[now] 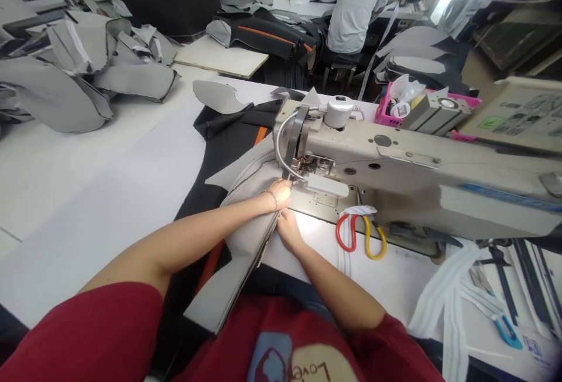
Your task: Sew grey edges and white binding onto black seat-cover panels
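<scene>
A grey fabric panel with a dark edge lies under the sewing machine and hangs toward my lap. My left hand, with a bracelet at the wrist, rests on the panel close to the needle area, its fingers closed on the edge. Just below it, my right hand pinches the same edge from the other side. Fingertips of both hands are partly hidden. Beneath the grey panel lies black fabric with an orange stripe. A small lamp on a bendy metal neck hangs by the needle.
Scissors with red and yellow handles lie beside the machine bed. White strips and blue-handled scissors lie at right. Grey pieces pile up at left. A pink basket stands behind the machine; a person sits beyond.
</scene>
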Demonstrator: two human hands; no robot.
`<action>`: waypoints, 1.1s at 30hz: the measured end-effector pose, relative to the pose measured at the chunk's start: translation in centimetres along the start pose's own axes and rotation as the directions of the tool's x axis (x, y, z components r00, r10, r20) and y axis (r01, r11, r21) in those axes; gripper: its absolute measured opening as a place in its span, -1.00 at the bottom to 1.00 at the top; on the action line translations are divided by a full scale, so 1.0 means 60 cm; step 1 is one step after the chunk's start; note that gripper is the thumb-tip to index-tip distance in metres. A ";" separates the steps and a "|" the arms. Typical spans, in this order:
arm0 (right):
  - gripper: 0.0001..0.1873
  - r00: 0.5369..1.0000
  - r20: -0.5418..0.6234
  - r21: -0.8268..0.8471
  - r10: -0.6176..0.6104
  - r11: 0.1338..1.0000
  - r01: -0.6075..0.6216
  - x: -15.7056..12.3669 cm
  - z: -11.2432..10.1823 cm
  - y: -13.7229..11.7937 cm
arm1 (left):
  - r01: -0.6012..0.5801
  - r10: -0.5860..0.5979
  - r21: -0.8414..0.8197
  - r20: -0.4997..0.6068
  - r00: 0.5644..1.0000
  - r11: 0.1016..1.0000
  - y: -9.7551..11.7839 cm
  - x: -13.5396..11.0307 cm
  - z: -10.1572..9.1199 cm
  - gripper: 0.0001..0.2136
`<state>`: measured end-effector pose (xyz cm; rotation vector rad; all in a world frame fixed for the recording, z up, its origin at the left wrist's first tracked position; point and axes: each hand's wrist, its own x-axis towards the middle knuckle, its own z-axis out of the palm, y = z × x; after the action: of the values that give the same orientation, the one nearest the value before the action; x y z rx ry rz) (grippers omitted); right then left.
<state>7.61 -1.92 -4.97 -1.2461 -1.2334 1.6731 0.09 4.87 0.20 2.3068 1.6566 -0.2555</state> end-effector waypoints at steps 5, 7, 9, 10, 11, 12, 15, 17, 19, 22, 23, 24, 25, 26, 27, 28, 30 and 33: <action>-0.95 0.992 0.125 0.125 -0.003 0.992 -0.012 -0.001 -0.001 -0.002 | 0.005 -0.007 -0.054 -0.030 1.000 0.999 -0.006 -0.001 0.010 -0.75; -0.93 0.989 0.147 0.114 -0.004 0.993 -0.013 -0.002 -0.001 0.000 | 0.003 -0.004 -0.062 -0.015 1.000 0.998 -0.010 -0.004 0.016 -0.76; -0.91 0.987 0.160 0.090 -0.004 0.996 -0.011 -0.003 0.000 0.002 | 0.006 -0.007 -0.075 -0.008 1.000 0.997 -0.013 -0.007 0.019 -0.77; -0.90 0.986 0.165 0.086 -0.004 0.996 -0.010 -0.003 0.000 0.002 | 0.007 -0.008 -0.080 -0.010 1.000 0.997 -0.013 -0.009 0.020 -0.77; -0.91 0.986 0.166 0.089 -0.004 0.996 -0.011 -0.003 0.000 0.003 | 0.003 -0.004 -0.083 -0.014 1.000 0.997 -0.014 -0.010 0.020 -0.77; -0.92 0.987 0.163 0.097 -0.005 0.995 -0.011 -0.003 0.000 0.003 | -0.002 0.001 -0.084 -0.020 1.000 0.996 -0.013 -0.011 0.020 -0.77; -0.95 0.988 0.154 0.128 -0.013 0.992 -0.007 -0.002 0.001 0.002 | -0.021 0.019 -0.072 -0.025 1.000 0.997 -0.011 -0.011 0.018 -0.77; -0.94 0.989 0.148 0.142 -0.017 0.990 -0.004 -0.002 0.002 0.000 | -0.011 0.008 -0.050 -0.049 0.999 0.999 -0.009 -0.011 0.017 -0.75; -0.91 0.988 0.155 0.136 -0.014 0.991 -0.008 -0.001 0.002 -0.001 | 0.038 -0.039 -0.018 -0.086 0.996 0.999 -0.006 -0.011 0.015 -0.68; -0.90 0.978 0.206 0.064 -0.011 0.998 -0.002 0.000 -0.001 -0.003 | 0.128 -0.124 0.022 -0.116 0.985 0.992 0.001 -0.009 0.011 -0.55; -0.91 0.973 0.231 0.026 -0.012 1.000 0.006 0.000 -0.004 -0.004 | 0.144 -0.140 0.030 -0.118 0.983 0.989 0.003 -0.008 0.009 -0.54; -0.91 0.965 0.261 -0.021 -0.011 1.000 0.017 0.000 -0.007 -0.006 | 0.153 -0.148 0.038 -0.114 0.982 0.988 0.005 -0.008 0.006 -0.52; -0.90 0.954 0.299 -0.080 -0.005 0.996 0.030 -0.001 -0.011 -0.008 | 0.159 -0.154 0.047 -0.105 0.982 0.986 0.004 -0.008 0.002 -0.50; -0.87 0.941 0.339 -0.151 0.006 0.987 0.048 -0.001 -0.015 -0.012 | 0.166 -0.160 0.059 -0.087 0.983 0.984 -0.001 -0.011 -0.001 -0.48; -0.84 0.928 0.372 -0.235 0.016 0.969 0.077 0.000 -0.020 -0.015 | 0.171 -0.167 0.076 -0.056 0.984 0.982 -0.010 -0.016 -0.005 -0.46; -0.80 0.920 0.391 -0.336 0.024 0.934 0.119 0.002 -0.025 -0.020 | 0.174 -0.173 0.095 -0.015 0.985 0.980 -0.023 -0.025 -0.010 -0.45; -0.74 0.934 0.354 -0.564 -0.032 0.789 0.242 0.012 -0.030 -0.033 | 0.173 -0.181 0.126 0.059 0.982 0.977 -0.060 -0.058 -0.017 -0.45; -0.64 0.887 0.279 -0.815 -0.367 0.398 0.421 0.043 -0.022 -0.063 | 0.129 -0.140 0.121 0.088 0.986 0.984 -0.113 -0.139 -0.024 -0.59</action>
<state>8.08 1.95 -2.22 -1.2518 -2.3585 0.6572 -9.05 -0.07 3.27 2.2265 1.7951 -0.4959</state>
